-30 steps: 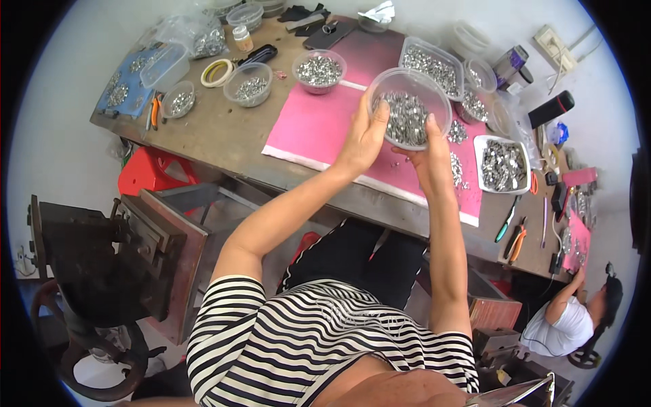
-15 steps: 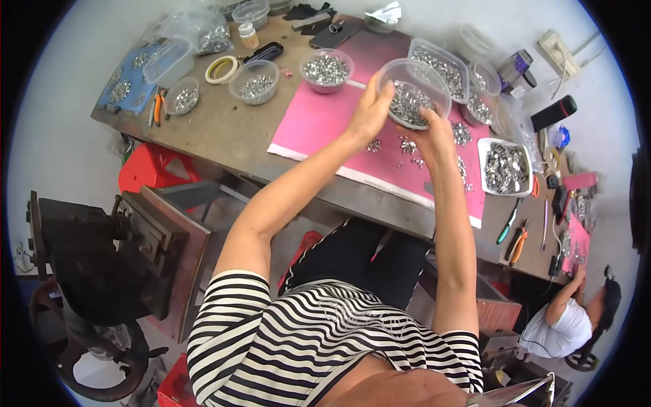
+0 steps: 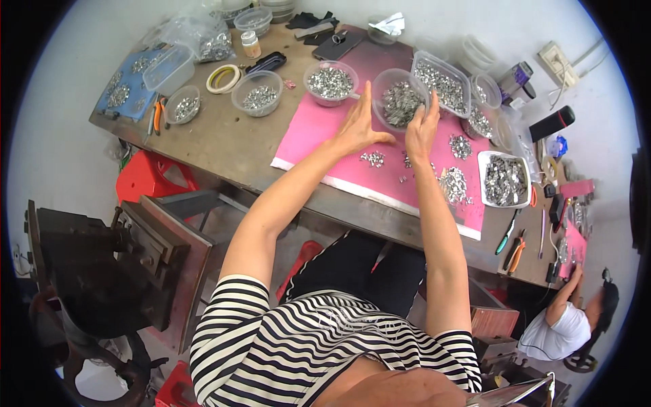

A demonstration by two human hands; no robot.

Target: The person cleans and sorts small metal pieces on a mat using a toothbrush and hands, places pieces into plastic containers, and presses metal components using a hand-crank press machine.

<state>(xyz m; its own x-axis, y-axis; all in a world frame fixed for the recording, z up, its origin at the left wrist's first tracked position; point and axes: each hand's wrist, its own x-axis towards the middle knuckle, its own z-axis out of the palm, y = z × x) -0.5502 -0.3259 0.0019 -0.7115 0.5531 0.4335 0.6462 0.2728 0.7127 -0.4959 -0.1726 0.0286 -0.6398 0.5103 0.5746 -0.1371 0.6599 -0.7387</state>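
Observation:
A clear plastic bowl [image 3: 401,100] of small shiny metal pieces is between my hands at the far part of the pink mat [image 3: 325,139]. My right hand [image 3: 422,129] grips its right side, fingers at the rim. Along the bowl's left side my left hand [image 3: 359,129] is open, its fingers straight and thumb spread; whether it touches the wall I cannot tell. Small piles of metal pieces lie nearer me, among them a pile [image 3: 453,184] beside my right wrist and a pile [image 3: 372,159] below my left hand.
Beside the bowl stand another round bowl [image 3: 330,83] and a rectangular tub [image 3: 441,81], both with metal pieces. A white tray [image 3: 504,179] is at the right, near pliers [image 3: 515,252]. At far right sits another person [image 3: 559,329]. A dark machine [image 3: 95,261] stands at left.
The bowl has shifted a little left and its contents now face up more plainly. My left hand has opened from its rim; my right hand has moved up along its right side.

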